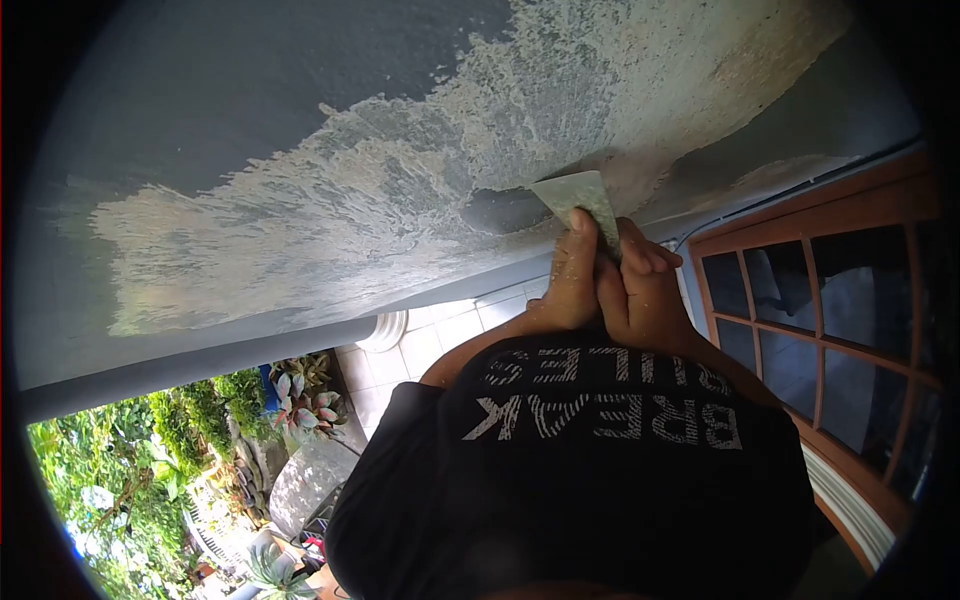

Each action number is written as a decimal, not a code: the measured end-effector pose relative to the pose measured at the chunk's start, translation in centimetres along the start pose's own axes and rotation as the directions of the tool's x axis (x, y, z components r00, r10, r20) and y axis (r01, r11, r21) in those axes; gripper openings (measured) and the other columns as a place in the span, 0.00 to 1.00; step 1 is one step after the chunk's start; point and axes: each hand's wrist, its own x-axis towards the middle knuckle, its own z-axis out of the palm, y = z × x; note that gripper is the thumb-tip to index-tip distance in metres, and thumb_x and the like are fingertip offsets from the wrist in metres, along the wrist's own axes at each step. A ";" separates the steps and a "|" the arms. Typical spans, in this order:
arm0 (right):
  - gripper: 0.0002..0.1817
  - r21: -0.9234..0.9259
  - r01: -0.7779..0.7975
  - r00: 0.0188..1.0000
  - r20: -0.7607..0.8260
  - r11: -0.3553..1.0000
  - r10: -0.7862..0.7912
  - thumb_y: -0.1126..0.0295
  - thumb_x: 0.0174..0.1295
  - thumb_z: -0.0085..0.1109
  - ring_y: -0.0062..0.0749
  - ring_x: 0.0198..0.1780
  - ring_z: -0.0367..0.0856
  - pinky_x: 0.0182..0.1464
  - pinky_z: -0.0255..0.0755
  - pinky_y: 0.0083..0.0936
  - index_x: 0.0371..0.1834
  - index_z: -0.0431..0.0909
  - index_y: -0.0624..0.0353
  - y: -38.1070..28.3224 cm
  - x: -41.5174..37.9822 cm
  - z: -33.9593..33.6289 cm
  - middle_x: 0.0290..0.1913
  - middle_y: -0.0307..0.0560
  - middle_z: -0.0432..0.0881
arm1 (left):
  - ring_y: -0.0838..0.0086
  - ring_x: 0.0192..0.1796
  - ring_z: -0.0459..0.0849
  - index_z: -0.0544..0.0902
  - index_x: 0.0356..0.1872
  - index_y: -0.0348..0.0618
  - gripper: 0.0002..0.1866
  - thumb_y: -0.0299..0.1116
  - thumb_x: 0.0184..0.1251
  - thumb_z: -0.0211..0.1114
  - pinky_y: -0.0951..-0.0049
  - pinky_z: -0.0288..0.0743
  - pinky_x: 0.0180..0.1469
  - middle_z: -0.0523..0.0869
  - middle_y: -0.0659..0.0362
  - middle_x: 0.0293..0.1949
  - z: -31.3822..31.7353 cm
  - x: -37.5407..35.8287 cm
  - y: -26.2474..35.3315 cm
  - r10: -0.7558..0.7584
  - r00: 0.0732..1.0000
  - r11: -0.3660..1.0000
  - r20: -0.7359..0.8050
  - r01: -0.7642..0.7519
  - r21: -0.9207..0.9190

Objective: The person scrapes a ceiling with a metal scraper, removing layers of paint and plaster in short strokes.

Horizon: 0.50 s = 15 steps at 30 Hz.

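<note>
A flat scraper blade [578, 192] rests its upper edge against a grey painted surface [250, 120]. My left hand [572, 280] is closed on the scraper, thumb stretched along the blade's face. My right hand [645, 285] is pressed close beside it, fingers curled around the scraper's lower part; the hands hide any handle. Around the blade spreads a rough, pale scraped area [400, 190] with streaks and ragged edges. Just left of the blade's edge is a smooth dark grey patch [505, 210]. Pale specks dot both hands.
A brown-framed window [815, 320] with several panes stands at the right. Below the surface on the left are a white column base [384, 330], light floor tiles [425, 345] and garden plants [130, 480]. My black printed shirt [590, 480] fills the lower middle.
</note>
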 end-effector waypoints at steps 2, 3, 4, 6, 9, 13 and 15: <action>0.15 -0.029 0.014 0.999 -0.031 0.999 -0.015 0.77 0.57 0.45 0.47 0.37 0.78 0.41 0.69 0.35 0.48 0.67 0.68 -0.1 -0.1 0.1 0.37 0.57 0.74 | 0.55 0.42 0.81 0.74 0.24 0.42 0.37 0.63 0.67 0.24 0.56 0.75 0.49 0.76 0.53 0.26 -0.2 -0.1 0.0 0.011 1.000 1.000 -0.017 -0.011 -0.001; 0.15 -0.061 0.031 0.999 -0.027 0.998 -0.032 0.77 0.57 0.45 0.47 0.37 0.78 0.41 0.69 0.35 0.48 0.68 0.68 -0.2 -0.1 0.2 0.37 0.57 0.75 | 0.54 0.42 0.81 0.73 0.23 0.42 0.37 0.63 0.68 0.24 0.55 0.74 0.49 0.76 0.53 0.26 -0.3 -0.2 0.3 0.000 1.000 1.000 -0.027 0.000 0.000; 0.14 -0.093 0.050 0.998 -0.023 0.994 -0.053 0.77 0.57 0.45 0.47 0.36 0.78 0.40 0.69 0.35 0.47 0.68 0.68 -0.2 -0.1 0.1 0.36 0.57 0.75 | 0.54 0.41 0.81 0.73 0.23 0.42 0.37 0.62 0.68 0.24 0.55 0.74 0.50 0.76 0.53 0.26 -0.2 -0.2 0.3 -0.009 0.999 1.000 -0.036 0.009 0.003; 0.14 -0.039 0.008 1.000 -0.014 0.999 -0.009 0.77 0.57 0.44 0.48 0.35 0.78 0.40 0.69 0.35 0.46 0.69 0.68 -0.7 0.1 -0.4 0.35 0.57 0.75 | 0.54 0.41 0.81 0.72 0.22 0.43 0.37 0.62 0.68 0.23 0.55 0.74 0.49 0.76 0.54 0.26 0.3 -0.2 0.3 -0.035 0.995 0.999 -0.097 0.036 0.000; 0.13 -0.018 -0.012 1.000 -0.024 1.000 0.011 0.77 0.58 0.44 0.49 0.34 0.78 0.40 0.69 0.36 0.46 0.68 0.69 -0.9 -0.3 -0.8 0.34 0.58 0.75 | 0.54 0.42 0.81 0.71 0.21 0.43 0.37 0.63 0.67 0.23 0.56 0.74 0.48 0.76 0.54 0.27 0.7 0.0 -0.1 -0.027 0.995 1.000 -0.093 0.028 0.010; 0.14 -0.074 0.119 0.985 -0.120 0.990 -0.128 0.77 0.58 0.44 0.52 0.35 0.77 0.41 0.68 0.38 0.48 0.66 0.70 -0.3 0.0 0.1 0.34 0.60 0.75 | 0.55 0.41 0.80 0.70 0.20 0.44 0.37 0.64 0.67 0.24 0.56 0.74 0.47 0.75 0.55 0.26 0.9 -0.3 -0.2 -0.022 0.988 0.997 -0.151 0.010 -0.080; 0.15 0.000 0.014 1.000 -0.002 1.000 -0.014 0.76 0.59 0.44 0.52 0.37 0.76 0.43 0.67 0.38 0.49 0.65 0.71 -0.3 -0.3 -0.2 0.35 0.62 0.75 | 0.55 0.41 0.81 0.70 0.20 0.44 0.36 0.64 0.67 0.25 0.56 0.74 0.47 0.75 0.55 0.26 1.3 -0.4 0.2 -0.033 0.977 0.997 -0.209 0.018 -0.073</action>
